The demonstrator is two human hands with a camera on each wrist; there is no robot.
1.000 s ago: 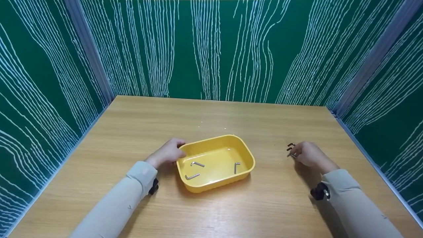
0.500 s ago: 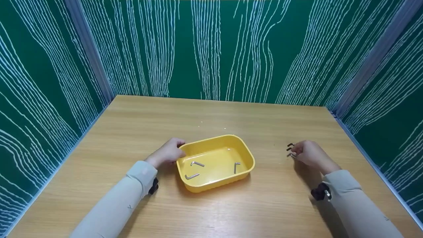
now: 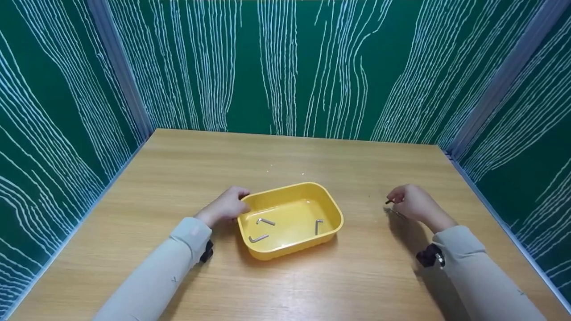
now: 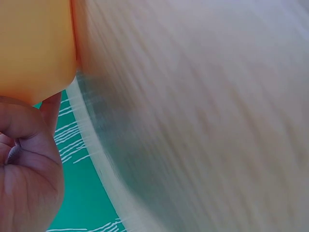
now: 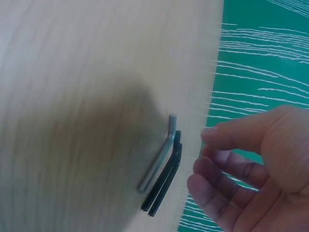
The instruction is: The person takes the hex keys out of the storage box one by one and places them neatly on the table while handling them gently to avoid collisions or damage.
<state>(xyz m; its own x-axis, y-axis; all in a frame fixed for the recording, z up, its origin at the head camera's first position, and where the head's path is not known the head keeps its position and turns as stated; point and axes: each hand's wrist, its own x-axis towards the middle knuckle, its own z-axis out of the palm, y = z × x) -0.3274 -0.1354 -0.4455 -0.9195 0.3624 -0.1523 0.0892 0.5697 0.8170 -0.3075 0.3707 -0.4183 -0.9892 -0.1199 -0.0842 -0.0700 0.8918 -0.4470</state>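
Observation:
A yellow plastic bin [image 3: 290, 240] stands on the table with three silver hex keys in it: two on its left side, and one hex key [image 3: 317, 226] on the right. My left hand [image 3: 225, 206] grips the bin's left end by the rim. In the left wrist view, curled fingers show below the bin's wall [image 4: 38, 48]. To the right, my right hand [image 3: 415, 205] hovers over a silver hex key [image 5: 157, 164] and two black hex keys [image 5: 166, 181]. In the right wrist view its fingers are loosely bent, apart from the keys, holding nothing. The head view partly hides these keys.
The wooden table [image 3: 285, 290] meets green walls [image 3: 250, 67] with white wavy lines at the back and both sides. A few tiny white specks lie behind the bin.
My right hand has risen slightly and shifted a little left, covering more of the loose hex keys in the head view. The left hand and the bin stay in place.

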